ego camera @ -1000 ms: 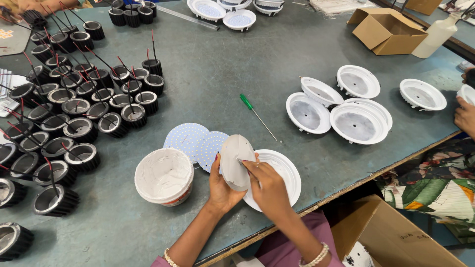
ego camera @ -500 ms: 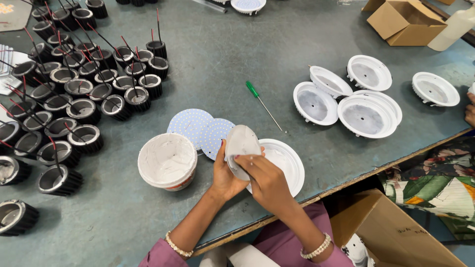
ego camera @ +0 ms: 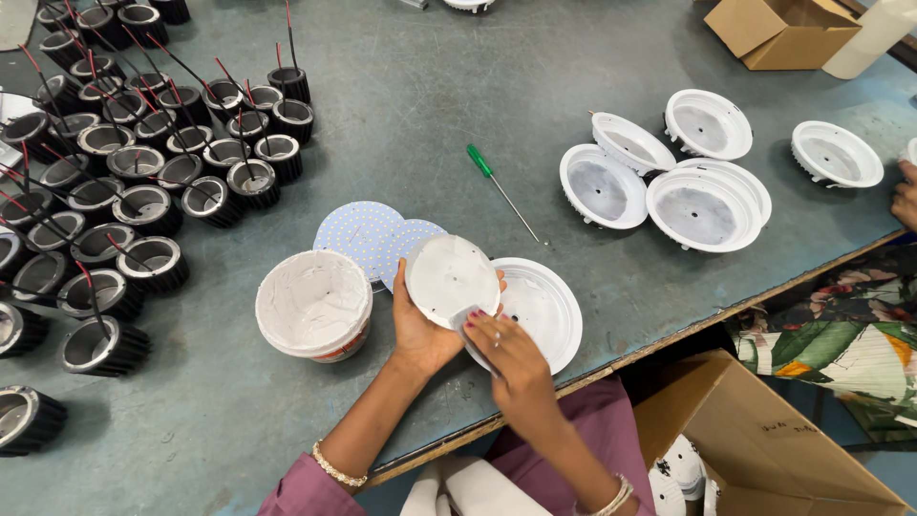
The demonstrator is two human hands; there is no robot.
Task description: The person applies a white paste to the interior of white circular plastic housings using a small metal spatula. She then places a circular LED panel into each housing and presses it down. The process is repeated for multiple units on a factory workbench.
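My left hand point(ego camera: 416, 330) holds a round white disc point(ego camera: 451, 279) up on edge, its face smeared with white paste. My right hand point(ego camera: 504, 355) presses its fingers against the disc's lower rim. Under both hands lies a white round lamp housing point(ego camera: 546, 308) on the grey-green table point(ego camera: 401, 105). Left of my hands stands a tub of white paste point(ego camera: 313, 302). Two round boards dotted with small lights point(ego camera: 368, 232) lie flat just behind the disc.
Several black finned heat sinks point(ego camera: 124, 182) with red and black wires fill the left. A green-handled screwdriver point(ego camera: 499, 187) lies mid-table. Several white housings point(ego camera: 669, 167) sit at right. Cardboard boxes point(ego camera: 778, 31), point(ego camera: 755, 440) stand at far right and below the edge. Another person's hand point(ego camera: 905, 196) shows at right.
The disc has tilted so that its pasted face shows more fully. My right hand has slid from the disc's side down to its lower rim.
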